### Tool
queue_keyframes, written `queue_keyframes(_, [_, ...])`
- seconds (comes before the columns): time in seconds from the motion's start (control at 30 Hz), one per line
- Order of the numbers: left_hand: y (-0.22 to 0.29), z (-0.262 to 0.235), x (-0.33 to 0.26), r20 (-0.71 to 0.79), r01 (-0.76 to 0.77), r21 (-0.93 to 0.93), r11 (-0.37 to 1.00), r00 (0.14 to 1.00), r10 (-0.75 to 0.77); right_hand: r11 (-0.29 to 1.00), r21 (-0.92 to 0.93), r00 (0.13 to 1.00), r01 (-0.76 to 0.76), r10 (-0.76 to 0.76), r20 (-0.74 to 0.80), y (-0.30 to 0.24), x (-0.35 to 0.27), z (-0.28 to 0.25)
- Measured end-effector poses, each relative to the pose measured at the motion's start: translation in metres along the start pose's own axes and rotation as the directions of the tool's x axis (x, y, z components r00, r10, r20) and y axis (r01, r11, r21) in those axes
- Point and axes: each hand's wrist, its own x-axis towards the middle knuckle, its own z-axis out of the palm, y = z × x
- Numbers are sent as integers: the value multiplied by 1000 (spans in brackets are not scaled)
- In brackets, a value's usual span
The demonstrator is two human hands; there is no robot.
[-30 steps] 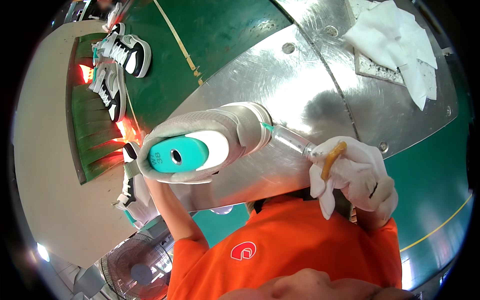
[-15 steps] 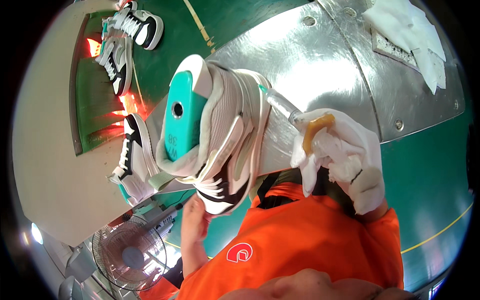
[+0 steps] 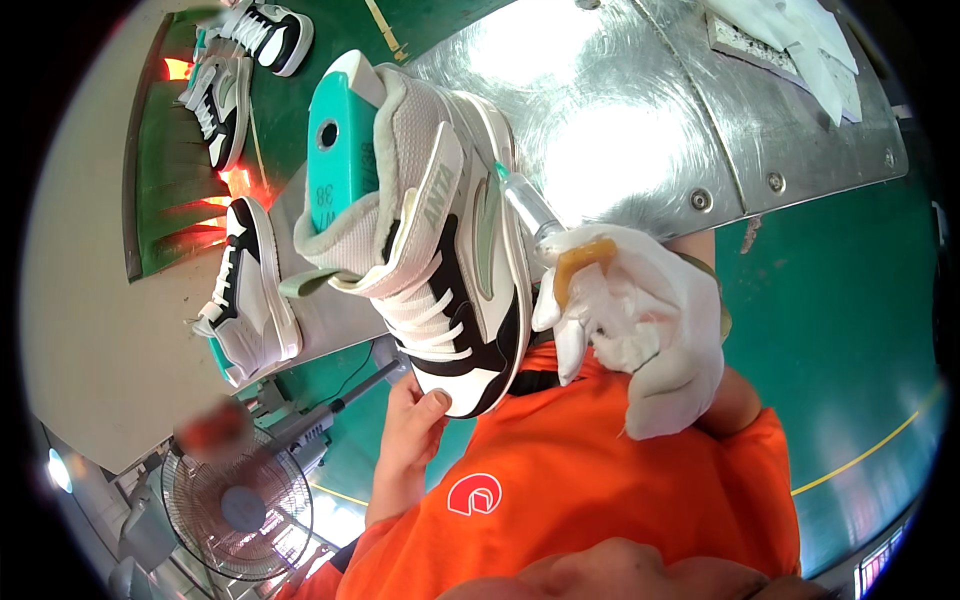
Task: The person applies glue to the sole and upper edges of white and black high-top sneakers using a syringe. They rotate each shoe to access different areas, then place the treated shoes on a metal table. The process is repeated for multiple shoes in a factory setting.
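Note:
My bare left hand (image 3: 415,420) grips a white, black and grey lace-up sneaker (image 3: 425,225) by its toe, thumb on the toe edge. The shoe is tilted, heel end up, with a teal shoe last (image 3: 340,165) filling its collar. My right hand (image 3: 665,330), in a white glove with an amber finger cover (image 3: 585,265), is closed around a clear syringe (image 3: 530,205). The syringe's green tip meets the sole edge along the shoe's side; whether it touches, I cannot tell. White crumpled cloth (image 3: 625,340) shows among the gloved fingers.
A shiny metal table (image 3: 600,165) lies beyond my hands, carrying white cloth (image 3: 790,35) on a speckled slab. At left, another sneaker (image 3: 245,290) lies near a red-glowing opening with green strips (image 3: 165,200); more shoes sit behind. A fan (image 3: 240,505) stands lower left.
My left hand has turned the sneaker, so its laces and side panel show more. The gloved hand and syringe have followed leftward. A blurred red shape now shows above the fan.

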Motion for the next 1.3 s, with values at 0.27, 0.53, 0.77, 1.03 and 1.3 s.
queue_keyframes(0.27, [-1,9,1,139,18,-195,981,990,9,991,-111,997,-73,76,23,1,-16,17])
queue_keyframes(0.53, [37,-36,43,-345,-583,-119,804,783,517,864,-427,929,268,-349,-122,-44,-28,-3])
queue_keyframes(0.77, [167,-27,133,-467,-736,-254,627,661,587,489,-814,949,312,-199,245,-70,22,14])
queue_keyframes(1.03, [165,-25,181,-51,-467,-554,689,845,532,-89,-954,952,287,132,275,-41,84,66])
queue_keyframes(1.3, [167,-25,167,-128,-559,-480,676,807,577,-251,-925,944,285,243,225,-32,94,86])
